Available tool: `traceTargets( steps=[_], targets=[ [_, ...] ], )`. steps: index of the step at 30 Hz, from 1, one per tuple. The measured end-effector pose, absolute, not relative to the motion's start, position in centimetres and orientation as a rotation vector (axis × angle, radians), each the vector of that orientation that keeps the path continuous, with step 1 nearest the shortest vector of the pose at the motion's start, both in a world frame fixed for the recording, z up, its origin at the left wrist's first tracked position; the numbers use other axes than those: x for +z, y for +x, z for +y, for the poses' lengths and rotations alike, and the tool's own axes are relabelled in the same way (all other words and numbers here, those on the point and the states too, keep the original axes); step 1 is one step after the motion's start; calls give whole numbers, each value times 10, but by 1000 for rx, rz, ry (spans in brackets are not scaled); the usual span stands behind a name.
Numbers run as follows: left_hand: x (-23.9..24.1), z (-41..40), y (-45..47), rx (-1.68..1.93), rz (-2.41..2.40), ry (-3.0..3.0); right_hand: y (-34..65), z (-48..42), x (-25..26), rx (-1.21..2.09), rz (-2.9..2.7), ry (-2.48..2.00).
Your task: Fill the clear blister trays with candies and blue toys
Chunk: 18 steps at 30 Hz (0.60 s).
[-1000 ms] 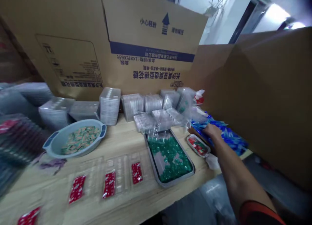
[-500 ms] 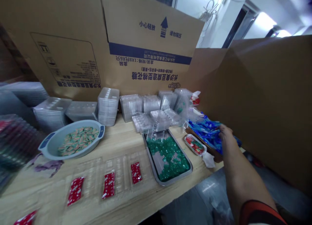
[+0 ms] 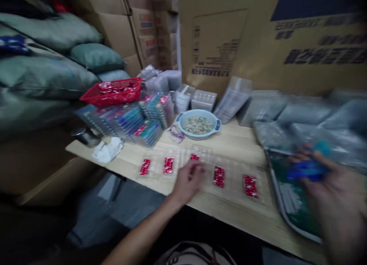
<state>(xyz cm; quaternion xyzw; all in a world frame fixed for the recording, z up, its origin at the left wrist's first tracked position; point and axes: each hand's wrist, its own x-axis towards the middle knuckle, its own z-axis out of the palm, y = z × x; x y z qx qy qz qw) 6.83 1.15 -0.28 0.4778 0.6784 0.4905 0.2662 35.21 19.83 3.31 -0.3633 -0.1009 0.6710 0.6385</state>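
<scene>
My right hand (image 3: 332, 184), blurred, is closed around several blue plastic packets (image 3: 308, 169) above the metal tray (image 3: 276, 192) of green pieces. At the front middle of the table, my left hand (image 3: 187, 181) hovers over the row of clear compartment trays (image 3: 233, 173). Its fingers are loosely curled and apart, with nothing visible in them. Just beyond its fingertips is a red packet (image 3: 194, 157), partly covered by the hand. Other red packets lie in the trays on both sides, one red packet (image 3: 219, 176) to the right and another red packet (image 3: 168, 165) to the left.
Behind the trays stands a blue basin (image 3: 197, 134) of small pale pieces. A red basket (image 3: 113, 93) rests on stacked filled packs (image 3: 126, 119) at the left, near a white cloth (image 3: 107, 149) and a metal cup (image 3: 85, 137). Cardboard (image 3: 258, 58) walls the back.
The view has swung left. My right hand has come away from the box of blue packets with several in its grip. My left hand has entered over the trays.
</scene>
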Motion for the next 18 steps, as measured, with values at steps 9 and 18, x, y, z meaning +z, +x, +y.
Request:
traceTargets(
  steps=[9, 18],
  targets=[
    [-3, 25, 66, 779, 1985, 1674, 136, 125, -15, 1894, -356, -894],
    [-7, -34, 25, 425, 2286, 1673, 117, 131, -39, 2064, -348, -876]
  ],
)
